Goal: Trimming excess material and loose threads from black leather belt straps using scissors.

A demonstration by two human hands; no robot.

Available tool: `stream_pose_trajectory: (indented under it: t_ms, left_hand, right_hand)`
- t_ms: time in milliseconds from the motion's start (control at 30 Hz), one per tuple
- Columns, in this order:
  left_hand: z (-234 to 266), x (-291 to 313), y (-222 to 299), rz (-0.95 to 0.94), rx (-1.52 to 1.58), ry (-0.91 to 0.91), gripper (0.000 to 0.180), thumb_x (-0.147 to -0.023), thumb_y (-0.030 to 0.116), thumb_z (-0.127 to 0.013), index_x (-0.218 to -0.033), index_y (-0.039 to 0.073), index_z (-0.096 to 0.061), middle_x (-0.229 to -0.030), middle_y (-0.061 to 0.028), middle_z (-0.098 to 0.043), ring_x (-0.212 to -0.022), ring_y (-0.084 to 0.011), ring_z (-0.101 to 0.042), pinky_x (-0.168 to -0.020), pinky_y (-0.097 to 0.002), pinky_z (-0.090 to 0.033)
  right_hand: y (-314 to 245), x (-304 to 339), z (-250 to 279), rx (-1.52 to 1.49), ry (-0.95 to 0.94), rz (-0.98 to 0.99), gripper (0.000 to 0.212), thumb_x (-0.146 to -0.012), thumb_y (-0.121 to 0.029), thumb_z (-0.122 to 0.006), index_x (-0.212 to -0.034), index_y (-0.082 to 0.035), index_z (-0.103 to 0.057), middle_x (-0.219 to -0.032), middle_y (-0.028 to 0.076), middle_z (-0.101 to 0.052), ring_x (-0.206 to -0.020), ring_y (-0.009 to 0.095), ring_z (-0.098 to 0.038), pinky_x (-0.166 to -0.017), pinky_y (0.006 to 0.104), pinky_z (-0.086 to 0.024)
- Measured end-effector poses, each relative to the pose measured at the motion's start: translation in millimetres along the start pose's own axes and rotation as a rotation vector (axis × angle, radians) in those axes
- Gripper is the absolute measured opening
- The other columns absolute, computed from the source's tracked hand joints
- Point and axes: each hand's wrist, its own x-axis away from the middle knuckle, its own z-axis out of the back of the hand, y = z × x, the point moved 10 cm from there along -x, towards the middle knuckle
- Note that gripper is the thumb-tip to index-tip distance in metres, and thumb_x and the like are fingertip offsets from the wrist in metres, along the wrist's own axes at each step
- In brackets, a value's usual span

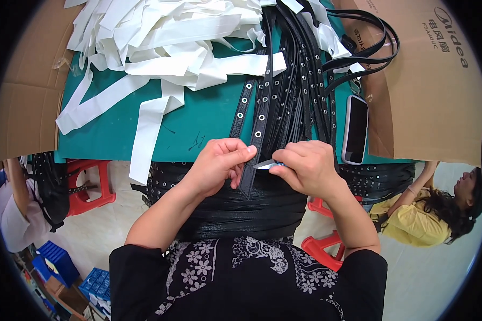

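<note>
My left hand [219, 163] pinches a black eyelet strap [248, 179] near its pointed end, thumb on top and fingers behind. The strap runs up from my hand onto the table, with silver metal eyelets along it. In my right hand [309, 167] is a small cutting tool that looks like thread snips [264, 165], with a bit of blue at the grip. Its bright blade points left and meets the strap's edge just beside my left thumb; most of the tool is hidden in my fist. More black eyelet straps [292, 91] lie bundled on the table behind my hands.
White fabric strips [182, 32] heap over the green tabletop [198, 115]. A phone [355, 130] lies at its right edge, beside a cardboard box [428, 107]. More cardboard [29, 96] stands left. Thick strap bundles [225, 214] lie before me. Red stools [93, 184] and other people [418, 214] flank me.
</note>
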Motion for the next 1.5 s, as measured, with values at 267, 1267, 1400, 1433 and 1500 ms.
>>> stream_pose_trajectory:
  t_ms: [267,1267,1400,1433,1500]
  left_hand:
    - [0.9,-3.8,-13.6,0.131,0.214,-0.008,0.017,-0.088,0.015,-0.053,-0.073,0.006,-0.054,-0.062,-0.0026,-0.058,-0.044,-0.0064,-0.052,-0.040,-0.0188,-0.042]
    - [-40.7,10.9,-16.1,0.202,0.470,-0.405,0.020,-0.089,0.017,-0.043,-0.071,0.010,-0.046,-0.068,0.0003,-0.035,-0.061,-0.0110,-0.040,-0.042,-0.0201,-0.038]
    - [-40.5,15.9,-14.5,0.173,0.435,-0.484,0.023,-0.092,0.025,-0.041,-0.079,0.008,-0.049,-0.074,-0.0012,-0.045,-0.067,-0.0132,-0.047,-0.050,-0.0244,-0.042]
    - [-31.6,14.5,-15.2,0.169,0.368,-0.373,0.027,-0.093,0.029,-0.039,-0.083,0.006,-0.051,-0.077,-0.0032,-0.049,-0.070,-0.0153,-0.050,-0.052,-0.0256,-0.044]
    - [-25.8,11.2,-9.2,0.166,0.296,-0.272,0.033,-0.094,0.032,-0.037,-0.087,0.005,-0.054,-0.081,-0.0051,-0.053,-0.073,-0.0174,-0.054,-0.054,-0.0267,-0.046]
  right_hand:
    - [19.1,2.4,29.9,-0.253,0.200,-0.159,0.019,-0.078,-0.024,-0.061,-0.079,-0.005,-0.059,-0.061,0.005,-0.054,-0.051,0.023,-0.053,-0.046,0.0307,-0.040]
    - [47.4,-2.8,-67.3,-1.658,0.261,-0.835,0.022,-0.081,-0.004,-0.061,-0.087,-0.013,-0.042,-0.079,0.002,-0.054,-0.049,0.003,-0.042,-0.040,0.0161,-0.028]
    - [47.0,-4.2,-73.0,-1.705,0.300,-0.851,0.029,-0.075,0.004,-0.064,-0.088,-0.012,-0.043,-0.077,0.000,-0.052,-0.051,0.002,-0.043,-0.040,0.0152,-0.028]
    - [46.5,-5.1,-73.5,-1.704,0.306,-0.843,0.029,-0.075,0.004,-0.064,-0.088,-0.012,-0.043,-0.077,0.000,-0.052,-0.051,0.002,-0.043,-0.040,0.0152,-0.028]
    - [48.7,-4.0,-72.4,-1.670,0.327,-0.849,0.029,-0.075,0.004,-0.064,-0.087,-0.012,-0.043,-0.078,0.000,-0.053,-0.055,0.003,-0.048,-0.040,0.0143,-0.029]
